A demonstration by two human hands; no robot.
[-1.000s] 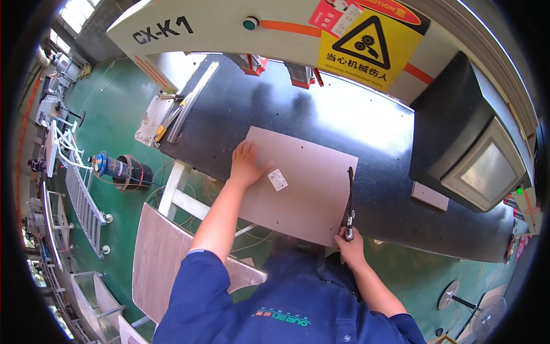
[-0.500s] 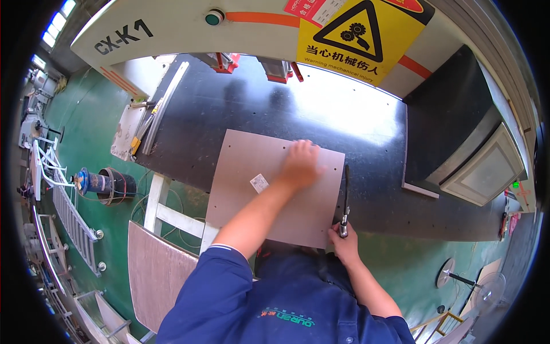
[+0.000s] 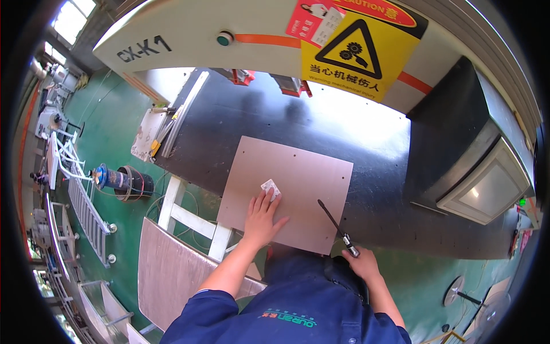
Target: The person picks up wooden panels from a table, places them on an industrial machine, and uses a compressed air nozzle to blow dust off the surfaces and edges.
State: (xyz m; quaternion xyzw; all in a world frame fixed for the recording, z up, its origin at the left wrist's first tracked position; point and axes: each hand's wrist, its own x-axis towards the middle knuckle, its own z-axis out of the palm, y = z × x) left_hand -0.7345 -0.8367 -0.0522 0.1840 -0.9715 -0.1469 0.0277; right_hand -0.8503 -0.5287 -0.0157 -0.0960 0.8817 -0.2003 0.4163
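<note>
A flat taupe panel (image 3: 303, 183) with small holes near its edges lies on the dark machine table, its near edge by my waist. My left hand (image 3: 262, 221) is open on the panel's left part, fingers spread, fingertips at a small white printed label (image 3: 272, 184). My right hand (image 3: 362, 265), beyond the panel's near right corner, is closed round the silver body of an air blow gun (image 3: 349, 243). Its long thin black nozzle points up and left over the panel.
A cream machine beam (image 3: 189, 43) with a yellow warning sign (image 3: 361, 57) spans the far side. A black housing (image 3: 452, 132) stands at right. Tools (image 3: 163, 132) lie at the table's left end. Near left are a white frame (image 3: 195, 221) and another panel (image 3: 177, 275).
My left hand has come back from the panel's far edge to the label. The blow gun's nozzle has swung left over the panel from beside its right edge. The view has shifted slightly.
</note>
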